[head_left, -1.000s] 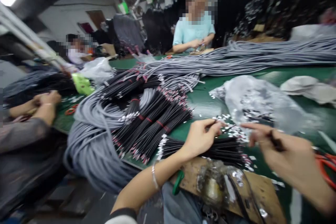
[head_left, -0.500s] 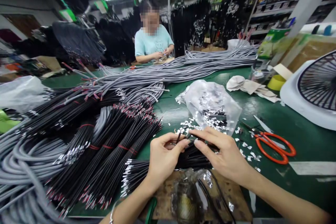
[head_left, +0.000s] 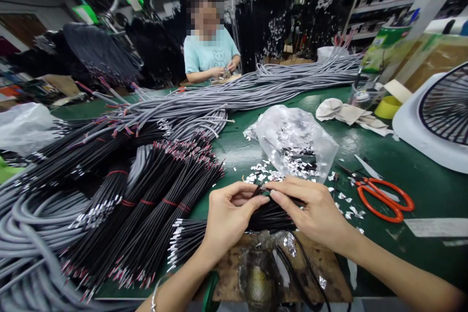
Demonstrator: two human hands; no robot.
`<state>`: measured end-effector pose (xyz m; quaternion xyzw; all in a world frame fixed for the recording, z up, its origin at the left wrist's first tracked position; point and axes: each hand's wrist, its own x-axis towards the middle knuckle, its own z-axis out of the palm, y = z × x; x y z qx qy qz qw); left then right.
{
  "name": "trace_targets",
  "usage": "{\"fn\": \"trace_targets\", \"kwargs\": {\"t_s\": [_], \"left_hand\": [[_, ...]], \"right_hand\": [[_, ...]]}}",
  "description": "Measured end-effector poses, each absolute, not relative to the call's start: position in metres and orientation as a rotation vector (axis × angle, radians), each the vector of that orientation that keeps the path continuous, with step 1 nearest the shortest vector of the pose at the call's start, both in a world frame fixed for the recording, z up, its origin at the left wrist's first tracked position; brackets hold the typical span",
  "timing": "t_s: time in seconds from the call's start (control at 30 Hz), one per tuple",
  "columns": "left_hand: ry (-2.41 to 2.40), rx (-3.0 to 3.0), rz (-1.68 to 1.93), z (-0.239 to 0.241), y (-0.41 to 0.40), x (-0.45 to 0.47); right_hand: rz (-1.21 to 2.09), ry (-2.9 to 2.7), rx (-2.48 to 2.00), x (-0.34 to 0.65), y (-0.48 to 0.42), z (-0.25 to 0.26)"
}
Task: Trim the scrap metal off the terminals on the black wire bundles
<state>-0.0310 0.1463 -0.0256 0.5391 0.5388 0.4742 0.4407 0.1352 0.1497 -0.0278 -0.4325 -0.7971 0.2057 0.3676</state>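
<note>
My left hand and my right hand meet fingertip to fingertip above the table's front. Pinched between the left thumb and fingers is a black cable, only a short piece of it showing. The right thumb and forefinger close at the same spot, on the cable's end; a small shiny bit shows there, too small to make out. Beneath both hands lies a bundle of black cables, its silver-wrapped tips pointing left. Just beyond the fingers, silver foil pieces are scattered beside a clear plastic bag.
Red-handled scissors lie at right, near a white fan. Tied black cable bundles and grey cables fill the left. A wooden board sits at the front edge. Across the table a person handles something small.
My fingertips have drawn closer together around the cable, and the black piece that stood up by my left fingers is now lower. The view has shifted slightly.
</note>
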Motion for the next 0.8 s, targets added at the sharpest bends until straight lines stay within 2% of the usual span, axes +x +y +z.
{"fn": "trace_targets", "kwargs": {"t_s": [0.27, 0.6, 0.8], "left_hand": [[1.148, 1.371, 0.988, -0.0192, 0.1475, -0.0360], [1.188, 1.328, 0.980, -0.0232, 0.1472, -0.0327], [1.211, 1.344, 0.976, -0.0237, 0.1471, -0.0321]], "right_hand": [[0.646, -1.970, -1.079, 0.1346, 0.1506, -0.0250], [0.903, -1.760, -0.983, 0.1303, 0.1503, -0.0242], [0.816, -1.810, -0.945, 0.1319, 0.1496, -0.0242]]}}
